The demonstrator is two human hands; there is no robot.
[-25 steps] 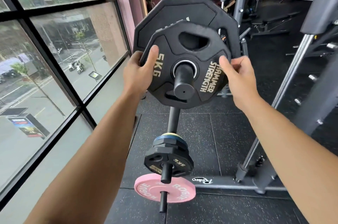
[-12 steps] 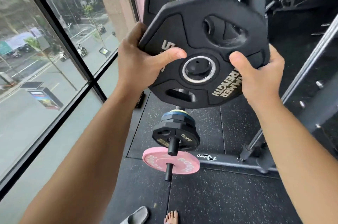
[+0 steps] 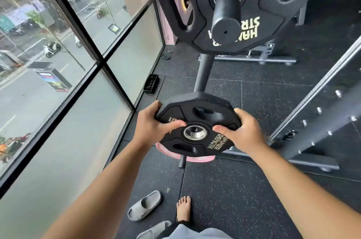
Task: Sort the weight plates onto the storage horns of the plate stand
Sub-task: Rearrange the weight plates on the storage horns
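The small black plate [image 3: 197, 124] has come off the top peg [image 3: 226, 11]. A moment ago it sat up there in front of the big black plate [image 3: 220, 4]; now it is down low, well below that peg, and the big plate is alone on it. The small plate is tipped nearly flat, with its metal hole facing up. It hangs just above the pink plate [image 3: 197, 158], which peeks out right under the grip on a low peg [image 3: 182, 161]. I think the small plate is being moved to a lower peg, so that like plates sit together, but it is not on any peg yet. The left hand [image 3: 154, 124] wraps the plate's left edge, thumb pressed on top near the hole and fingers curled under. The right hand [image 3: 242, 131] does the same on the right edge. Both hands are closed tight on the plate and carry all its weight. Below the grip, on the floor [image 3: 254, 190], are a bare foot [image 3: 183, 208] and a grey slipper [image 3: 144, 205].
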